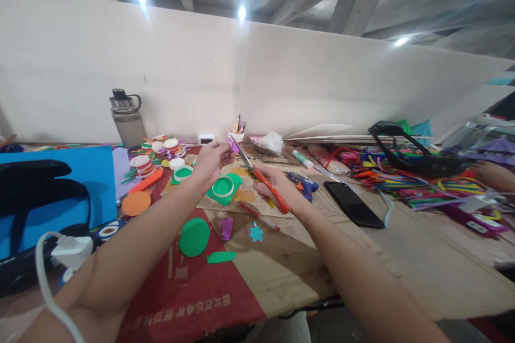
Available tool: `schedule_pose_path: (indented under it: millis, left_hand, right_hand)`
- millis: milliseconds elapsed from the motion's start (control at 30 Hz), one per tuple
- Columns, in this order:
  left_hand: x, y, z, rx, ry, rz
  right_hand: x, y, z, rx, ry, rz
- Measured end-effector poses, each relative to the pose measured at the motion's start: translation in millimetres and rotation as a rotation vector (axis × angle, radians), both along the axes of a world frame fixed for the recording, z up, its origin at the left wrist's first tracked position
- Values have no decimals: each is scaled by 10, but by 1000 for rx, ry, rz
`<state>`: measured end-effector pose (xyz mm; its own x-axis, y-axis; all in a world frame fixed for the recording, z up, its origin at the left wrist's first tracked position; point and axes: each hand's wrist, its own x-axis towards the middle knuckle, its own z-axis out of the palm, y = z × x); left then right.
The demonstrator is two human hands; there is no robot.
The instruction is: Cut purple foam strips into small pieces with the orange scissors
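Here, the left hand [214, 159] pinches a purple piece [234, 144] (quite small); the right hand [279, 186] grips orange-handled scissors [263, 176].

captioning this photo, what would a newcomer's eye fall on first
Probably the orange-handled scissors near the centre, held in the right hand, with their blades up at a small purple piece in the left hand. Next, likely the big bright blue sheet at the far left and the green disc lying on the red area below the hands.
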<state>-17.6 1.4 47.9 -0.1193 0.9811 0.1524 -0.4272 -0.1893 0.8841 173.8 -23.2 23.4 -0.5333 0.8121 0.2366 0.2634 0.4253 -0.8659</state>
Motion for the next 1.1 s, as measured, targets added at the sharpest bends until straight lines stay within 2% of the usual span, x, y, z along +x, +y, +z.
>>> schedule_pose_path:
  millis: [667, 1100]
  left_hand:
    - [-23, 23, -31, -6, 4, -14]
    - [-42, 16, 27, -96, 3, -34]
  right_hand:
    - [-17, 11, -44, -80, 31, -23]
    - [-79, -25, -90, -72, 0, -65]
